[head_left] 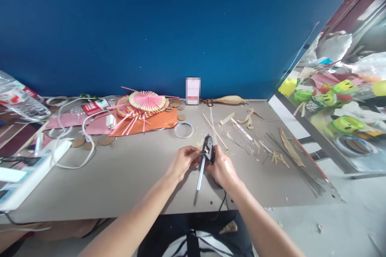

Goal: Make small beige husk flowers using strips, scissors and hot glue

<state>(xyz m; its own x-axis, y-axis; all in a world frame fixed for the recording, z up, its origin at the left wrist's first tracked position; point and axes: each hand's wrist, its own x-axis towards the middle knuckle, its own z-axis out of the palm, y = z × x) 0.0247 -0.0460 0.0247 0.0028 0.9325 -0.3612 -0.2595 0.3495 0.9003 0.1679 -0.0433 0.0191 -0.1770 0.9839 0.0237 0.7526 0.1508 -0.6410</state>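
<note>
My right hand [222,168] grips a black hot glue gun [208,149] with a white glue stick [200,173] sticking out of its back toward me. Its nozzle points away over the grey table [120,176]. My left hand [182,161] is closed in a pinch right beside the gun's left side, holding something small that I cannot make out. The gun's black cord [222,204] drops over the table's front edge.
Pink pleated paper fans [146,101] lie on orange paper [157,122] at the back. Near them are a wire ring [183,130], thin sticks [214,130], dry husk strips [288,148], brown card discs [79,141] and a white power strip [33,172] with cables. A blue wall stands behind.
</note>
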